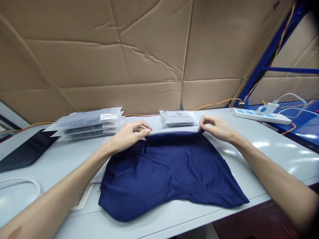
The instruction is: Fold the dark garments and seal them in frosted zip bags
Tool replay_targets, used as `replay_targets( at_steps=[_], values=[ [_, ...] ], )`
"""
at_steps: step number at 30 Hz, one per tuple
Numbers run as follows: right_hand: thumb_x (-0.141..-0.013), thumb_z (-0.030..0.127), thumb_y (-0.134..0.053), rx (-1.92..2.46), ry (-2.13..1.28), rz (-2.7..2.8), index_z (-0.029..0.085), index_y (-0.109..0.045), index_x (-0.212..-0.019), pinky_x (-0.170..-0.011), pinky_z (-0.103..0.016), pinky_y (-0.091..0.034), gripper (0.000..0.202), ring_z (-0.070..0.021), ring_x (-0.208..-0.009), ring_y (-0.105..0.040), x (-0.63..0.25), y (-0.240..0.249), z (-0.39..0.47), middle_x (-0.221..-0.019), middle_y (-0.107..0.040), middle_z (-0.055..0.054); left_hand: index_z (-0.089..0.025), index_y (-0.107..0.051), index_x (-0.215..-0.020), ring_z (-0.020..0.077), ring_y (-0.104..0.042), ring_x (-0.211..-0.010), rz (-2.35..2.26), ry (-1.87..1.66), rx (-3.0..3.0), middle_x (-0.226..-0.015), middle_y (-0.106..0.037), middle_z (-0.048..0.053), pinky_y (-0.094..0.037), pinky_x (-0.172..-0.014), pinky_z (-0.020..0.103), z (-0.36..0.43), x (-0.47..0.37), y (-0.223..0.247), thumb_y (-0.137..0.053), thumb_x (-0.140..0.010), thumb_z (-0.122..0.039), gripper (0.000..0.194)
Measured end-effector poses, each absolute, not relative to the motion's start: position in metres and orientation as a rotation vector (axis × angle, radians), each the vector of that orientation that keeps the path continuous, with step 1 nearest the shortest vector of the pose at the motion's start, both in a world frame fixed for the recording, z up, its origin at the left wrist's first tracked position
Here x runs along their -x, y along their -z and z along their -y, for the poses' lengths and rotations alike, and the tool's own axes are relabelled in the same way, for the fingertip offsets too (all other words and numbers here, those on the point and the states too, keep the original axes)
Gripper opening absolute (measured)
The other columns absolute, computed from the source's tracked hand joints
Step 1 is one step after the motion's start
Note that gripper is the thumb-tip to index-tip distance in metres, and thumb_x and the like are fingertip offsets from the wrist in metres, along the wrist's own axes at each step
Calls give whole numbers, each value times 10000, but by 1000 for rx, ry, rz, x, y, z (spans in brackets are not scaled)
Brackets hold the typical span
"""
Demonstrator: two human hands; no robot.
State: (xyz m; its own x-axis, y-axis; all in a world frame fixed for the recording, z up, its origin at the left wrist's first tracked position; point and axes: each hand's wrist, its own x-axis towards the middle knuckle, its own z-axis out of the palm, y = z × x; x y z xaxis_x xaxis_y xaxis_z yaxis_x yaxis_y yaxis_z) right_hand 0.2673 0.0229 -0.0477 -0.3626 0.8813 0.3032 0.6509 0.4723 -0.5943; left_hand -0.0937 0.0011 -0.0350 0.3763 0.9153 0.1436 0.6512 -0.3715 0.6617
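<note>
A navy blue garment (171,172) lies spread on the light table (251,156), its lower part close to the front edge. My left hand (132,134) pinches the far edge of the cloth at its left end, thumb and fingers together. At the right end of that same edge, my right hand (214,127) grips a corner between thumb and fingers. The edge stretches straight between both hands. A white tag (82,198) pokes out at the garment's left, partly behind my left forearm.
Several bagged packs (86,121) are stacked at the back left, beside a black flat object (28,149). Behind the garment sits another bagged pack (178,118). A power strip (260,116) with cables lies back right. Cardboard (149,66) stands behind the table.
</note>
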Motion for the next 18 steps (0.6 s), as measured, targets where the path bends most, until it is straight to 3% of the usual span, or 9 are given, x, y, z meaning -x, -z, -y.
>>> replay_targets(
  at_steps=[5, 11, 18],
  values=[
    [-931, 352, -484, 1359, -434, 2326, 214, -661, -635, -733, -338, -452, 371, -199, -694, -626, -264, 42, -16, -675, -700, -16, -262, -736, -1006, 225, -684, -992, -1314, -505, -2294, -890, -788, -12, -498, -926, 362, 9, 88, 27, -477, -952, -485, 346],
    [-933, 369, -523, 1417, -126, 2341, 228, -658, -677, -740, -338, -445, 322, -195, -702, -628, -261, 47, -21, -729, -721, -11, -284, -776, -1037, 236, -660, -963, -1381, -476, -2628, -987, -761, 36, -496, -905, 378, 9, 87, 34, -516, -931, -447, 325],
    [-964, 341, -491, 1411, 43, 2423, 227, -711, -858, -826, -372, -478, 270, -249, -897, -629, -263, 56, -29, -911, -738, -68, -308, -783, -1040, 252, -567, -1102, -1226, -433, -2871, -1086, -773, -26, -444, -972, 413, 0, 95, 48, -527, -974, -440, 296]
  ],
)
